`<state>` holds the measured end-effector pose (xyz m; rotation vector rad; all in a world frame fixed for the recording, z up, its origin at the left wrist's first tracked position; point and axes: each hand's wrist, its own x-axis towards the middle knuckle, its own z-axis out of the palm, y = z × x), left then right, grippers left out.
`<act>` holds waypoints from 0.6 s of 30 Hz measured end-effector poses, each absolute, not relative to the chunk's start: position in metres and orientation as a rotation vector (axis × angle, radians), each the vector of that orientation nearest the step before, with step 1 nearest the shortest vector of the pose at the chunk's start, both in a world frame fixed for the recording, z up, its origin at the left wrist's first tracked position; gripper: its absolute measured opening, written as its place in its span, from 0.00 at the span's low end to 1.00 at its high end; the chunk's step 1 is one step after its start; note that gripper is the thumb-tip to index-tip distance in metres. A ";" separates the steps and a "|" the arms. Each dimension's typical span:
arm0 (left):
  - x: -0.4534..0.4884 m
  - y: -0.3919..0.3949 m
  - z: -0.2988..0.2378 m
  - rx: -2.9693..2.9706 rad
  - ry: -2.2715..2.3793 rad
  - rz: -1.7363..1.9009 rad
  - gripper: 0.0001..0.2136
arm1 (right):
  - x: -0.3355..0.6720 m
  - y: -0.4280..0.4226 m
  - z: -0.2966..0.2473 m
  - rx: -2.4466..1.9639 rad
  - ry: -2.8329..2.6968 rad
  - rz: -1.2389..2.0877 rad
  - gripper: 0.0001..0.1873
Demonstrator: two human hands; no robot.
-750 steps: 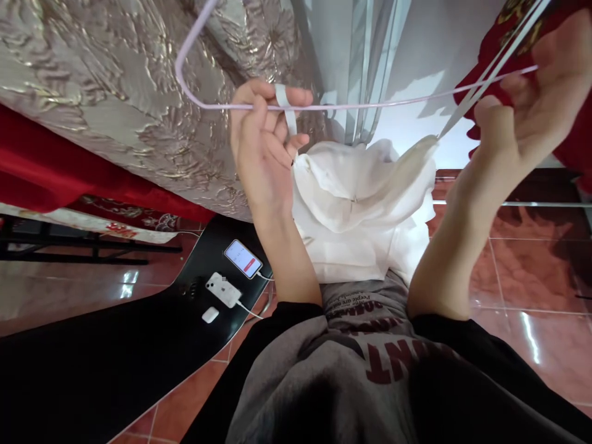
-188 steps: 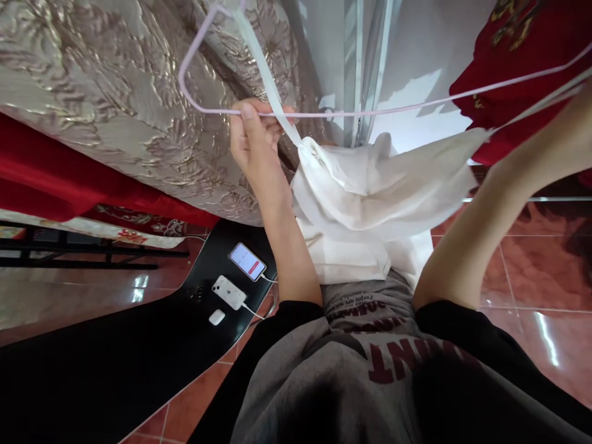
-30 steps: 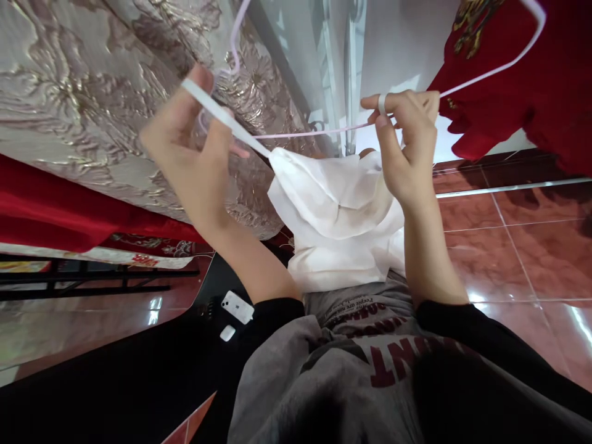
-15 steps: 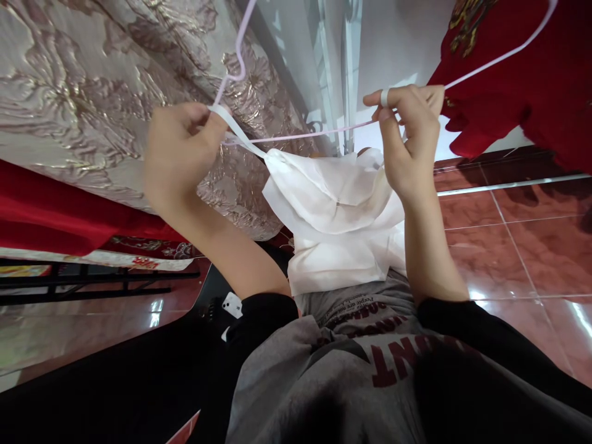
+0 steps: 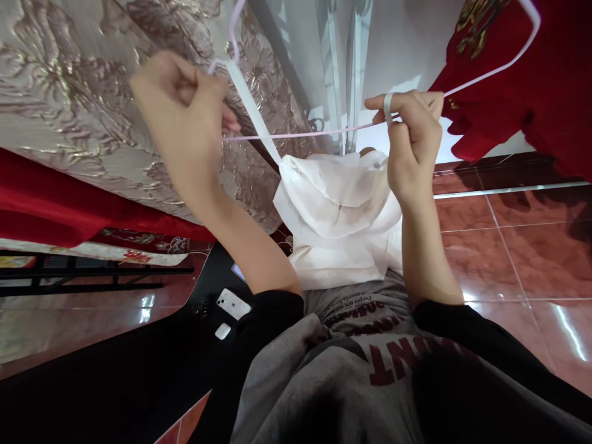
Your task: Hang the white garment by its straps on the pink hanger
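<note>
My left hand (image 5: 185, 117) is closed around a white strap (image 5: 252, 114) of a white garment (image 5: 337, 216), high near the hook of a pale lilac wire hanger (image 5: 314, 131). My right hand (image 5: 411, 142) pinches the hanger's lower bar, with the garment's other white strap (image 5: 387, 106) looped over its forefinger. The garment hangs bunched between both hands, in front of my grey printed top.
A grey-gold embossed curtain (image 5: 92, 92) fills the upper left, with red cloth (image 5: 50, 209) below it. A red garment (image 5: 522, 80) hangs at the upper right. A black table (image 5: 115, 370) carries a white phone (image 5: 234, 303) and a small white case (image 5: 222, 331). The floor (image 5: 509, 246) is glossy red tile.
My left hand has lifted up and left with the strap, pulling it taut from the garment. The right hand has stayed almost still on the hanger bar.
</note>
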<state>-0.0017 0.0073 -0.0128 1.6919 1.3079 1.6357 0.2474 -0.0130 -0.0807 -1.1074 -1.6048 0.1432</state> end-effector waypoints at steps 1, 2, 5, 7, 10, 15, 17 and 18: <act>-0.004 0.007 -0.019 1.713 1.277 1.638 0.08 | 0.247 -0.013 -0.081 -1.120 -1.604 0.136 0.22; -0.005 0.006 -0.028 1.634 1.270 1.716 0.08 | 0.246 -0.014 -0.081 -1.133 -1.602 0.131 0.22; 0.002 0.006 -0.058 1.374 1.178 1.819 0.05 | 0.242 -0.016 -0.081 -1.160 -1.599 0.133 0.21; 0.018 0.004 -0.075 1.075 0.880 1.881 0.08 | 0.240 -0.015 -0.081 -1.152 -1.592 0.140 0.19; 0.044 0.001 -0.088 1.006 0.718 1.906 0.12 | 0.242 -0.010 -0.085 -1.086 -1.536 0.121 0.21; 0.051 -0.006 -0.082 1.055 0.772 1.916 0.13 | 0.280 0.006 -0.092 -0.861 -1.149 0.112 0.18; 0.047 -0.007 -0.079 1.044 0.802 1.916 0.14 | 0.307 0.015 -0.089 -0.872 -1.088 0.127 0.12; 0.046 -0.008 -0.078 1.037 0.815 1.911 0.14 | 0.321 0.019 -0.085 -0.896 -1.149 0.176 0.13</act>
